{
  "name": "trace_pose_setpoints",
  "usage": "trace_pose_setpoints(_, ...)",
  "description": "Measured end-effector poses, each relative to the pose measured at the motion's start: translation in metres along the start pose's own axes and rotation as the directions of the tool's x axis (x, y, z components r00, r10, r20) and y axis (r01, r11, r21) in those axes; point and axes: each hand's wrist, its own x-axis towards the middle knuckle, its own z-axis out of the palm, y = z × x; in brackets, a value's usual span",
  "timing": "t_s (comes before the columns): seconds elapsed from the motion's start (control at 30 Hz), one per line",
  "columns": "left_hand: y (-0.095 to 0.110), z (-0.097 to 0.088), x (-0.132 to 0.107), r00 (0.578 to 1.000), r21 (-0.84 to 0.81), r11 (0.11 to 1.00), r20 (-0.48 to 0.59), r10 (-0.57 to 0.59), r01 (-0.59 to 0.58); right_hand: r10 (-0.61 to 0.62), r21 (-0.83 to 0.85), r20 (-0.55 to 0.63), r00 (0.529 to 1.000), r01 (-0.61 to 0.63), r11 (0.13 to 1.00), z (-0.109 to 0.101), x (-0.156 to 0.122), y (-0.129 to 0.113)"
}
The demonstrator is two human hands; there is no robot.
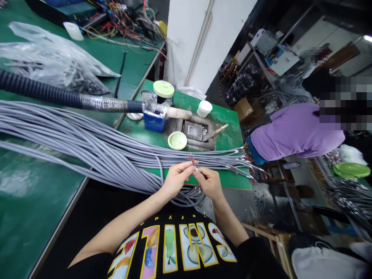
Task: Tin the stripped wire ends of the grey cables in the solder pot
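Our L hand (174,179) & R hand (210,183): fingers pinch cable end (192,160); light, limp, frail, so we'd hold just behind bared tip.

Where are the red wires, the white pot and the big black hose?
red wires (191,158), head view, stripped tips
white pot (204,108), head view, its cap
black hose (43,92), head view, ribbed middle

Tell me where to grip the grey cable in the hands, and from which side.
Best pinch the grey cable on its jacket just below the bared wire ends, coming from the near side, as the left hand and right hand do. The tip points up and away; its strands are thin and splayed.
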Motion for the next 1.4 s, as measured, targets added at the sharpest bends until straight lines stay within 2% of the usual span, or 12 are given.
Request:
trace_pose_setpoints(0.1,0.002,-0.001,0.001,0.999,0.007,1.000,-0.039,0.016,-0.015,0.000,-0.007,0.113,0.994,0.001,1.000,-0.008,-0.003,0.001)
trace_pose_setpoints(0.17,0.004,0.000,0.001,0.999,0.026,0.999,-0.026,0.021,-0.020,-0.005,-0.025,0.167,0.986,0.009,1.000,-0.012,-0.005,0.001)
trace_pose_setpoints(0.27,0.007,0.002,0.001,0.999,0.071,0.997,0.041,0.013,-0.016,-0.007,-0.051,0.123,0.992,0.013,0.999,-0.013,-0.007,0.001)
trace_pose_setpoints(0.33,0.008,0.003,0.001,0.999,0.083,0.996,0.043,0.013,-0.017,-0.001,-0.044,0.091,0.996,0.005,0.999,-0.012,-0.008,0.001)
trace_pose_setpoints(0.47,0.008,-0.002,0.001,0.999,0.071,0.997,-0.015,0.045,-0.044,0.004,-0.031,0.163,0.987,0.001,1.000,-0.013,-0.009,0.005)
trace_pose_setpoints(0.57,0.009,-0.005,0.002,0.998,0.064,0.996,-0.018,0.067,-0.066,-0.003,-0.037,0.201,0.980,0.011,0.999,-0.016,-0.011,0.008)
trace_pose_setpoints(0.77,0.011,-0.005,0.004,0.995,0.064,0.998,0.096,0.008,-0.014,-0.027,-0.052,0.140,0.990,0.034,0.998,-0.012,-0.017,0.011)
trace_pose_setpoints(0.93,0.010,-0.010,0.004,0.985,0.071,0.997,0.172,-0.030,0.018,-0.049,-0.069,0.173,0.984,0.062,0.996,-0.009,-0.017,0.010)
trace_pose_setpoints(1.07,0.006,-0.014,0.004,0.969,0.006,0.997,0.233,-0.078,0.079,-0.055,-0.086,0.174,0.983,0.071,0.994,-0.007,-0.016,0.008)
trace_pose_setpoints(1.27,-0.002,-0.014,0.004,0.968,-0.086,0.989,0.231,-0.098,0.121,-0.038,-0.098,0.138,0.990,0.051,0.994,-0.001,-0.015,0.008)
trace_pose_setpoints(1.4,-0.005,-0.012,0.003,0.969,-0.062,0.991,0.224,-0.105,0.122,-0.017,-0.078,0.109,0.994,0.025,0.997,0.000,-0.015,0.009)
